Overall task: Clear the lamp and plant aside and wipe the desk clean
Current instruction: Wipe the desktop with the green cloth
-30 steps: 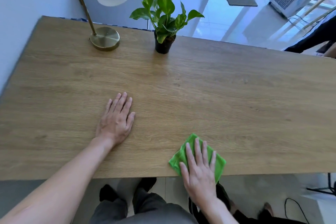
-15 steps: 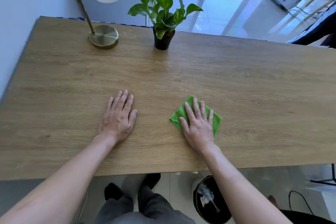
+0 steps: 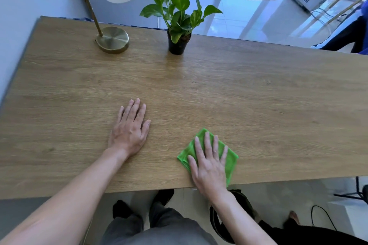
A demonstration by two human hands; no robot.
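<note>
head view shows the right hand (image 3: 209, 165) pressed flat on the green cloth (image 3: 232, 160), which it has pulled back from mid-desk to the near edge, so a wiping stroke is likely ending. left hand (image 3: 129, 127) stays flat and empty on the desk (image 3: 258, 95). lamp (image 3: 112, 40) and plant (image 3: 177, 26) stand at the far edge, blocking that strip.

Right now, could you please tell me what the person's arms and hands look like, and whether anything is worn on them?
Both forearms are bare: no sleeves show. The left hand and right hand wear no gloves, rings, watch or bands that I can see. Nails are short and plain.
</note>
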